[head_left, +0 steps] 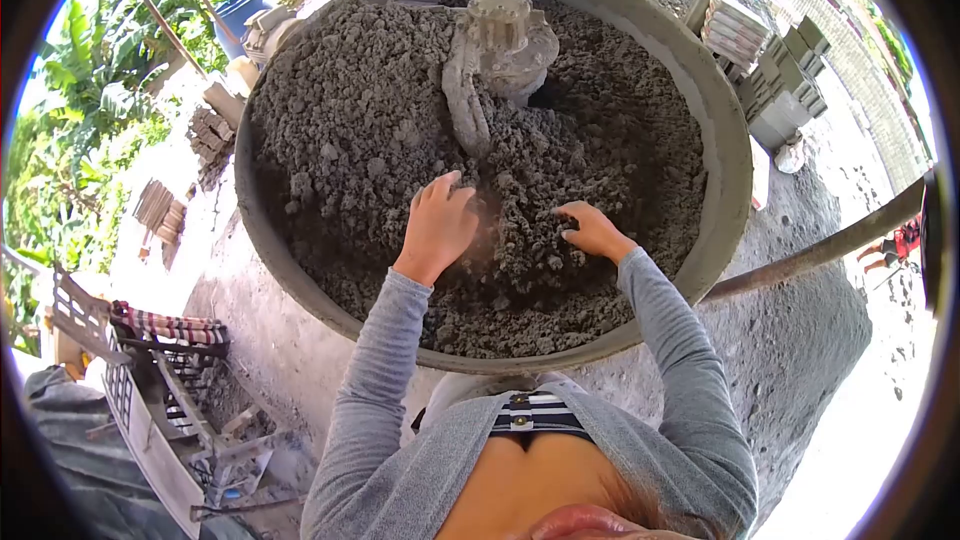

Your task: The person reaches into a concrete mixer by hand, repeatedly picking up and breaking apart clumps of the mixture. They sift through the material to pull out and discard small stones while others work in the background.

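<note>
A wide round mixer pan [722,130] is filled with crumbly, damp grey concrete mix [350,120]. At its far middle stands a mortar-caked mixing hub [510,40] with a curved arm reaching down into the mix. My left hand [440,225] is over the near middle of the mix, fingers bent and a little apart, with a dusty blur beside them. To its right, my right hand [594,232] is at the mix with thumb and forefinger apart. I see nothing held in either hand. The undersides of both hands are hidden.
A metal bar [820,250] runs out from the pan's right side. Grey blocks [785,85] and stacked bags [735,28] stand at the back right. A blue barrel [240,12] is at the back left. A broken plastic chair [150,420] is at lower left.
</note>
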`<action>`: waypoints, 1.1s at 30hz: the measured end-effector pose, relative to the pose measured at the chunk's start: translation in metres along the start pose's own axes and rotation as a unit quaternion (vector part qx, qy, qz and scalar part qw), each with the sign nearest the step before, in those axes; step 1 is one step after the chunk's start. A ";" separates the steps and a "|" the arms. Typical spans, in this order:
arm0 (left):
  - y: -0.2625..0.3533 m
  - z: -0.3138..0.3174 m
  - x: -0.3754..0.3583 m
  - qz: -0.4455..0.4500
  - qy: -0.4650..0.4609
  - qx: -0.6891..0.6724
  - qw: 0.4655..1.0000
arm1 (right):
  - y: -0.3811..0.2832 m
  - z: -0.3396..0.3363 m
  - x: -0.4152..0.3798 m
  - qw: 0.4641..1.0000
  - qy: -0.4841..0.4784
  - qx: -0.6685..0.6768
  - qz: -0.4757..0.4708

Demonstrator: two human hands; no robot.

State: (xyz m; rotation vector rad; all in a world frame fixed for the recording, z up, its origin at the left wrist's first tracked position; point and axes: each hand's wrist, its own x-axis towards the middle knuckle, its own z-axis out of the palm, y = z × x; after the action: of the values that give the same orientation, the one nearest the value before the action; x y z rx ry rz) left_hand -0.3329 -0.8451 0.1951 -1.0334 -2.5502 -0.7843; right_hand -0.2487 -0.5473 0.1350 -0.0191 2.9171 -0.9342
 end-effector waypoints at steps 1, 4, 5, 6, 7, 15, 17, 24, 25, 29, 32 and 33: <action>0.001 -0.001 0.000 -0.001 0.004 -0.009 1.000 | 0.001 -0.004 0.002 0.999 -0.035 -0.001 0.034; 0.006 -0.005 0.001 0.004 0.020 -0.012 1.000 | -0.002 -0.003 0.001 0.998 -0.016 -0.021 0.060; 0.007 -0.006 0.001 0.008 0.041 -0.018 0.999 | 0.001 0.000 0.003 0.999 0.012 -0.014 0.043; 0.008 -0.009 0.001 0.007 0.042 -0.016 0.999 | 0.001 0.002 0.005 0.999 0.011 -0.014 0.041; 0.006 -0.013 0.002 0.007 0.058 -0.028 0.998 | -0.007 0.000 0.006 0.998 0.053 0.000 0.044; -0.005 -0.047 -0.003 0.021 0.166 -0.049 0.985 | -0.058 -0.011 0.008 0.973 0.228 0.040 -0.022; -0.009 -0.057 -0.005 0.014 0.215 -0.061 0.975 | -0.072 -0.011 0.006 0.963 0.261 0.047 -0.050; -0.030 -0.072 -0.016 -0.003 0.321 -0.088 0.943 | -0.092 0.000 -0.005 0.967 0.238 0.036 -0.089; -0.030 -0.077 -0.017 -0.001 0.327 -0.080 0.942 | -0.094 0.002 -0.006 0.970 0.225 0.035 -0.084; -0.010 -0.108 -0.030 -0.041 0.341 -0.119 0.931 | -0.102 -0.001 -0.021 0.974 0.206 0.041 -0.091; -0.004 -0.143 -0.044 -0.005 0.384 -0.114 0.916 | -0.121 -0.013 -0.042 0.970 0.211 -0.024 -0.119; -0.008 -0.151 -0.048 -0.013 0.385 -0.107 0.916 | -0.127 -0.020 -0.048 0.972 0.196 -0.026 -0.127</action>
State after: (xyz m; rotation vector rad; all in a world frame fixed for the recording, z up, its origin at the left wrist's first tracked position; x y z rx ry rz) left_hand -0.2969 -0.9639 0.2932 -0.5668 -1.8255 -1.2062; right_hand -0.2035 -0.6380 0.2282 -0.2442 3.3661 -0.9942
